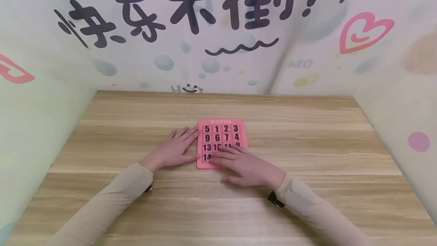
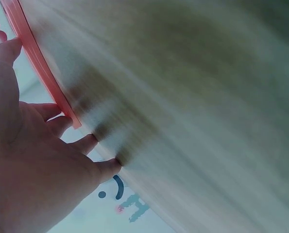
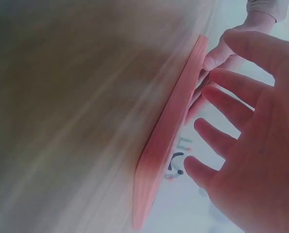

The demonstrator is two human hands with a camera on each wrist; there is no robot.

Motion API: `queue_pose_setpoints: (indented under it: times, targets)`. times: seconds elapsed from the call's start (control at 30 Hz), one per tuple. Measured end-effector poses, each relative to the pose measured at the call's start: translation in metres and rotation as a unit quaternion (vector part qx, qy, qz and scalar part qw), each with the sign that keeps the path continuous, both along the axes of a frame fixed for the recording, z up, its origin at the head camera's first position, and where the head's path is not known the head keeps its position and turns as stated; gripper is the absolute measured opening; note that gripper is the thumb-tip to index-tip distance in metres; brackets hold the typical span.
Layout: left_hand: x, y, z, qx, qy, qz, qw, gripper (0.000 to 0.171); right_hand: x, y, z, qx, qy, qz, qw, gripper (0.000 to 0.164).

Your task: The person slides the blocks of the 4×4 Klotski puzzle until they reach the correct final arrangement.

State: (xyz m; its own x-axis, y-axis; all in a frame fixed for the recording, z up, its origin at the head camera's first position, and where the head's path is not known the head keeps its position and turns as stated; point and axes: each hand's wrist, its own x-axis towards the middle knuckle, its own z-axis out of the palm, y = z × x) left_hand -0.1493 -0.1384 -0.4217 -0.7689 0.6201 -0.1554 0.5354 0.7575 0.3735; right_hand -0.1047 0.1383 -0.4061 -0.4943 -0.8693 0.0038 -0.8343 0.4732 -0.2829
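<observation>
A pink number slide puzzle [image 1: 222, 122] lies flat on the wooden table, its tiles bearing black numbers. The top row reads 5, 1, 2, 3. My left hand [image 1: 175, 149] touches the puzzle's left edge with its thumb and fingertips, fingers spread and fairly straight. Over the lower right part of the puzzle is my right hand [image 1: 250, 166], fingers extended, covering most of the bottom row and part of the row above. In the right wrist view the right hand's fingers [image 3: 214, 138] are spread above the puzzle's face; whether a fingertip touches a tile I cannot tell.
The wood-grain table [image 1: 307, 139] stretches around the puzzle on all sides. Behind it stands a pale wall covering [image 1: 136, 67] with large black characters, hearts and bubbles. Similar pale walls rise at left and right.
</observation>
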Motion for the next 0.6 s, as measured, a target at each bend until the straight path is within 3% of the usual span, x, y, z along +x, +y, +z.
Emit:
queue_pose_setpoints:
  times: [0.6]
  targets:
    - [0.001,0.001,0.002,-0.002,-0.002,0.001,1.0,0.082,0.0,-0.018,0.002,0.033,0.002,-0.011,0.999,0.048]
